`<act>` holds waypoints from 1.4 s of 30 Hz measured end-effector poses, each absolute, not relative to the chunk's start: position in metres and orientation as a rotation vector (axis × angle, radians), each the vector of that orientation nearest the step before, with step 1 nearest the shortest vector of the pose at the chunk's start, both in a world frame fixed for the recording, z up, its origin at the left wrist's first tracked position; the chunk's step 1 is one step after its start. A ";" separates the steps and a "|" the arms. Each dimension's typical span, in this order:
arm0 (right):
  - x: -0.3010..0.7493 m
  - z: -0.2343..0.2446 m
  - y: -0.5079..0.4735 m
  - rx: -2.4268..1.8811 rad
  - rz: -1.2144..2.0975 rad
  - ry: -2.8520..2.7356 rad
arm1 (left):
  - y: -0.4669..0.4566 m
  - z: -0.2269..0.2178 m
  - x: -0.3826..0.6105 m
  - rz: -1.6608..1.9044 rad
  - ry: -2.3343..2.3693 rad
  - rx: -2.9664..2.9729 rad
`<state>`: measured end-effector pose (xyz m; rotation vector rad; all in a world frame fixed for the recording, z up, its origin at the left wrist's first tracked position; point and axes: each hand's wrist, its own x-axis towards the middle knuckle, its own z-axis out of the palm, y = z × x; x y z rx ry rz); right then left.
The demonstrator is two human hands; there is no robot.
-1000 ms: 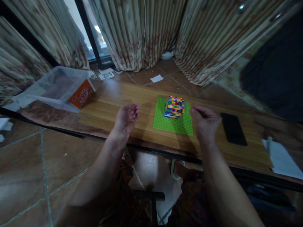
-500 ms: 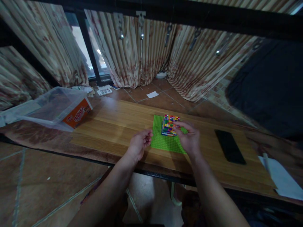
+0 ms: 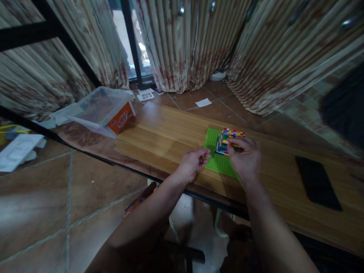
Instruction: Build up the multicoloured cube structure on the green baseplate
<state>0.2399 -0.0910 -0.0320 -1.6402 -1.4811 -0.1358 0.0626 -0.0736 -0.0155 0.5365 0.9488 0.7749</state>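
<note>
A small, many-coloured toy brick model (image 3: 223, 141) stands on a bright green baseplate (image 3: 217, 165). My right hand (image 3: 247, 157) reaches over the plate from the right. Its thumb and fingers are pinched together at the model's near right side and cover part of it; anything between the fingertips is hidden. By the plate's left edge is my left hand (image 3: 195, 162), its fingers curled and the tips close together. What it may hold is too small to make out.
The plate lies on a wooden board (image 3: 167, 132). A clear plastic bin (image 3: 99, 108) with an orange label stands at the left. A flat black object (image 3: 317, 182) lies to the right. Behind are a white paper (image 3: 203, 102) and striped curtains (image 3: 184, 49).
The view has swung left and down, so everything sits further right. My right hand has closed in over the model's right side. My left hand stays by the plate's left edge.
</note>
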 end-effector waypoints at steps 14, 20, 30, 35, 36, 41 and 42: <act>0.246 -0.040 -0.093 -1.647 -0.147 -1.456 | -0.075 -0.016 0.059 0.764 0.928 0.551; 0.247 -0.047 -0.087 -1.610 -0.090 -1.311 | -0.075 -0.016 0.060 0.765 0.941 0.546; 0.240 -0.040 -0.078 -1.619 0.029 -1.170 | -0.075 -0.013 0.061 0.769 0.934 0.567; 0.239 -0.039 -0.075 -1.587 0.136 -1.073 | -0.075 -0.011 0.060 0.769 0.940 0.563; 0.238 -0.037 -0.075 -1.576 0.160 -1.054 | -0.076 -0.011 0.060 0.769 0.942 0.563; 0.235 -0.029 -0.077 -1.522 0.237 -0.971 | -0.075 -0.008 0.061 0.767 0.942 0.563; 0.235 -0.028 -0.078 -1.508 0.249 -0.930 | -0.075 -0.008 0.062 0.767 0.942 0.564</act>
